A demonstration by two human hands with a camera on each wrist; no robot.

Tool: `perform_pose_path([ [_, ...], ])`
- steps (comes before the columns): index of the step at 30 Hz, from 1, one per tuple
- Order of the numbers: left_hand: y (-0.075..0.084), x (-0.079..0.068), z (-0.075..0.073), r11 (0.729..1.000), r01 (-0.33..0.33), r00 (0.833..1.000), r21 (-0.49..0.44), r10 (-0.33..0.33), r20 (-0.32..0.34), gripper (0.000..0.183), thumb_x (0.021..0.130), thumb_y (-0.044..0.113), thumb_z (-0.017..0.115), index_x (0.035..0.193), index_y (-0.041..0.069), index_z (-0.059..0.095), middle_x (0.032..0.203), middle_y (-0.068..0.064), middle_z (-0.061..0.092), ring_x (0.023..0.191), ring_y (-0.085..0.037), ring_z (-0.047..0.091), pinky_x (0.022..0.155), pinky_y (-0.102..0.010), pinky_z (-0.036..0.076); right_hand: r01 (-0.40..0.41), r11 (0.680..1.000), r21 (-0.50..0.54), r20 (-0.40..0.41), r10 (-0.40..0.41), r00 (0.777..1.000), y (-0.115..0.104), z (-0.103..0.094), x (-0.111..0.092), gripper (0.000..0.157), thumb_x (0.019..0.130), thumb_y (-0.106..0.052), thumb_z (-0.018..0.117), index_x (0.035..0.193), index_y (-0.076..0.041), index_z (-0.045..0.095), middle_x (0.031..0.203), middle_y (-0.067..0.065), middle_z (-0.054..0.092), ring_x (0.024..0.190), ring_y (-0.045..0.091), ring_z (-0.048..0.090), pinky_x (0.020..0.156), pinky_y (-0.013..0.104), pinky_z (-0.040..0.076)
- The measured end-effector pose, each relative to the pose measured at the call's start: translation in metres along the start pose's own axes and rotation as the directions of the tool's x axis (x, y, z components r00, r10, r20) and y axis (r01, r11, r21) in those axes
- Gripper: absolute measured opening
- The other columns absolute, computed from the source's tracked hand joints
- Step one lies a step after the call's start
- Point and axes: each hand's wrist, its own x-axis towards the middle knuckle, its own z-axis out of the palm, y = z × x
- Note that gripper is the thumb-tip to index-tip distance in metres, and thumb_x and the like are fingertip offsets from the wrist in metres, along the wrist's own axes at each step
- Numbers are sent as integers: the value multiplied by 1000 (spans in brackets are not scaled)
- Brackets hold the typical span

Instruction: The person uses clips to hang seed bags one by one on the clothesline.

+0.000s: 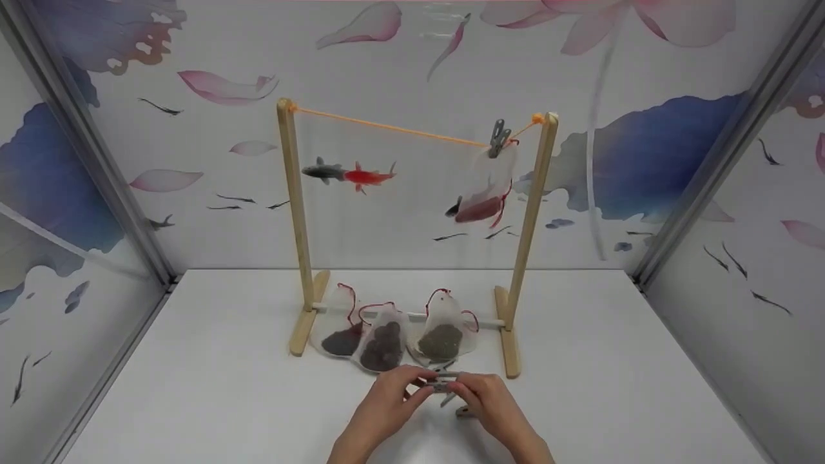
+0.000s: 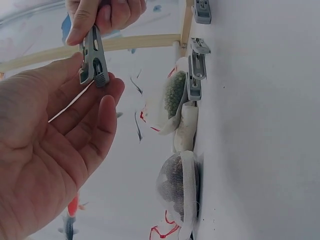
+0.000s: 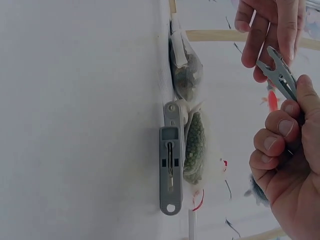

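One grey clip [image 2: 95, 54], up off the table [image 1: 612, 386] btwn both hands, w/ long axis roughly L–R, much like the orange string [image 1: 387, 126]. String well apart from both: ahead & higher, tied btwn two wooden posts [image 1: 532, 216]. Green-filled bag [image 1: 439, 343] much closer, on the table just beyond the clip; two dark-filled bags [image 1: 381, 348] further L, nearer the L hand. R hand [image 1: 494, 396] pinching one end of the clip btwn thumb & fingers, w/ other fingers curled in & wrist angled in from the R; clip tips parted, pointing at the L hand [image 1: 383, 399]. L hand at those tips, w/ fingers loosely bent; can't tell if pinching or only touching. Spare clips [image 3: 170, 197] on the table below, one just beside the R hand.
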Motion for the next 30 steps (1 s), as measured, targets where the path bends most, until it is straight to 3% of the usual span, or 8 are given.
perform_pose_path([
  [7,-7,20,6,998,15,995,58,-9,-102,18,98,20,64,113,12,70,110,-3,72,99,-17,68,75,-23,54,-116,992,-39,-38,115,993,14,-16,-5,35,99,-29,58,72,-8,55,64,-17,35,57,-7,32,52,14,29],
  [13,-8,46,13,995,38,981,97,-19,-195,13,96,11,65,108,8,69,114,-10,67,107,-27,64,87,-37,56,-107,994,-31,-94,103,990,26,-24,-9,33,100,-22,59,68,-16,50,60,-17,38,54,-8,32,49,14,31],
  [18,-13,65,19,992,116,977,42,-106,-183,23,95,8,64,118,4,65,137,-22,54,130,-40,52,105,-54,46,-123,992,-39,-126,117,985,32,-29,-11,33,99,-19,60,68,-16,50,58,-15,41,53,-8,32,49,15,32],
  [22,-20,75,26,983,183,972,-3,-181,-151,30,97,9,61,126,1,60,147,-27,44,136,-43,46,109,-56,42,-158,987,-39,-128,152,980,35,-32,-12,34,99,-20,60,67,-16,50,58,-15,40,52,-7,32,49,15,31],
  [27,-26,88,34,985,174,971,-5,-172,-165,31,98,8,60,128,-1,60,139,-23,53,130,-39,52,107,-53,44,-149,988,-49,-148,141,979,37,-32,-12,35,98,-18,61,66,-16,49,58,-16,39,52,-7,32,49,15,30],
  [30,-29,94,38,984,180,959,-20,-180,-219,24,98,9,62,120,3,65,124,-16,63,118,-32,60,100,-48,49,-140,988,-67,-161,128,979,39,-32,-12,34,97,-17,62,66,-16,48,58,-16,38,53,-7,32,50,15,31],
])
